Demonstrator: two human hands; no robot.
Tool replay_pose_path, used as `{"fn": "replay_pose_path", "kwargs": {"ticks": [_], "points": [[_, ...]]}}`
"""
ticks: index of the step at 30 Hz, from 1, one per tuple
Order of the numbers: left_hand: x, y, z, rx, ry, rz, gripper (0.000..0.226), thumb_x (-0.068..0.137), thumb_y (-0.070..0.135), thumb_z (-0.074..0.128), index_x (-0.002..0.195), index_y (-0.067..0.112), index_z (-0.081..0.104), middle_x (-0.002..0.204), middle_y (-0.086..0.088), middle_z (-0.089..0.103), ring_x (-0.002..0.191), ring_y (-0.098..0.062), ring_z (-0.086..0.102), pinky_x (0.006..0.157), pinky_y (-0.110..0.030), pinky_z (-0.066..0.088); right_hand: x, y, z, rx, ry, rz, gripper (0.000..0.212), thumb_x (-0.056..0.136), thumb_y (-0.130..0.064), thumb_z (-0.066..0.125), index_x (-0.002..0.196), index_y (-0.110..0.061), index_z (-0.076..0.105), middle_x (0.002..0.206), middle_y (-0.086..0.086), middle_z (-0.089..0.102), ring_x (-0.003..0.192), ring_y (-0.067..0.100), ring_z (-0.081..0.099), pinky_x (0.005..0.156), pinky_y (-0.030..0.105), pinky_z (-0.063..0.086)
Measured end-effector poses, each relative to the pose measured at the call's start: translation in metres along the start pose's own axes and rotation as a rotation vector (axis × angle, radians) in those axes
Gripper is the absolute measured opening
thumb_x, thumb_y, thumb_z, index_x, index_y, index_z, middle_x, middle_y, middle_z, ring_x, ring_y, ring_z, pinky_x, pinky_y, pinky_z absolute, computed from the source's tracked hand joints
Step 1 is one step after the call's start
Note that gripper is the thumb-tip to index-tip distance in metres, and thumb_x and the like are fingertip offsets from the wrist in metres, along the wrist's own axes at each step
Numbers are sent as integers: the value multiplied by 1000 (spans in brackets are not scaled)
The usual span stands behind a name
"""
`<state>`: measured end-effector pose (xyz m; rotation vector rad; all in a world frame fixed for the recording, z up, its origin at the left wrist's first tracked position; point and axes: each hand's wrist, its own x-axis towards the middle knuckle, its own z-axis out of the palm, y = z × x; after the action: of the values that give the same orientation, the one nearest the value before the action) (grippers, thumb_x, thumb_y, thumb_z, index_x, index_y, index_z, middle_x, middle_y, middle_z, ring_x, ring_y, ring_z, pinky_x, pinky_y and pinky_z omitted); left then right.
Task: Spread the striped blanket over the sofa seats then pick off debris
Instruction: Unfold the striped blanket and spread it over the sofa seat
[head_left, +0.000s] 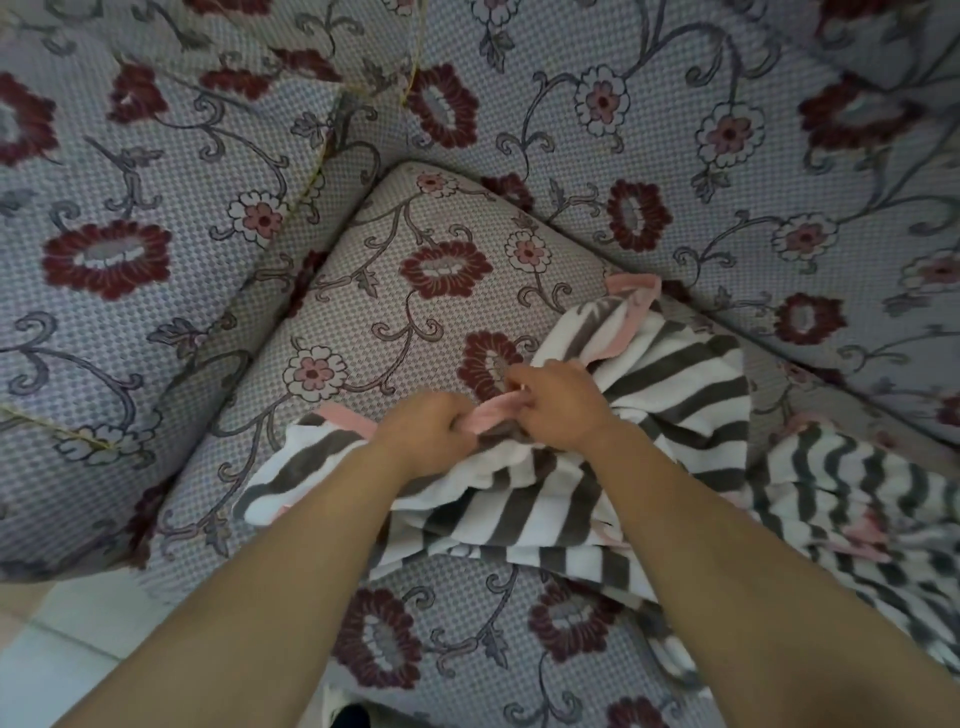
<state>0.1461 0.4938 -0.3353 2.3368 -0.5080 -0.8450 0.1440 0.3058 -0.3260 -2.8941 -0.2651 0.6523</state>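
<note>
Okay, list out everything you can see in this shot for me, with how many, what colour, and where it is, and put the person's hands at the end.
Striped blanket: one, grey and white stripes with pink edging, bunched on the seat cushion and trailing off to the right.
Seat cushion: one, pale woven fabric with dark red flowers and grey vines, centre of view, mostly uncovered.
Sofa back and armrest: same floral fabric, wrapping round behind and to the left of the cushion.
Floor tiles: pale, bottom left corner.
Dark object: one, black, bottom edge; cannot tell what it is.
Left hand: closed on the blanket's pink edging.
Right hand: closed on the same pink edging, beside the left.
</note>
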Motion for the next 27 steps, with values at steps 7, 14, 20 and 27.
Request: {"fn": "replay_pose_path", "kwargs": {"ticks": [7,14,20,27], "points": [[-19,-38,-85,-81,402,-212,18,62,23,46,53,7,47,50,-7,47,54,-27,49,50,-27,34,5,26,-45,-270,173,549,27,89,-32,56,109,-15,63,131,13,48,118,34,46,93,45,44],[-45,-83,-120,-24,561,-303,34,66,22,37,73,-4,58,67,-23,58,64,-36,56,59,-38,45,96,-46,-112,530,573,507,38,91,-1,39,120,-7,63,119,15,63,113,30,57,94,32,43],[-66,-136,-136,-43,566,-483,8,85,5,49,80,6,54,74,-14,53,69,-30,49,61,-34,35,180,-160,-144,842,578,-33,53,79,3,33,129,-1,50,131,17,51,118,21,46,100,23,34],[-65,-159,-114,-55,365,-481,22,87,6,51,108,3,49,104,-21,57,80,-32,51,61,-36,37,189,-149,-74,739,23,-116,68,93,-16,57,149,-35,23,160,0,17,145,19,21,114,41,31]]}}
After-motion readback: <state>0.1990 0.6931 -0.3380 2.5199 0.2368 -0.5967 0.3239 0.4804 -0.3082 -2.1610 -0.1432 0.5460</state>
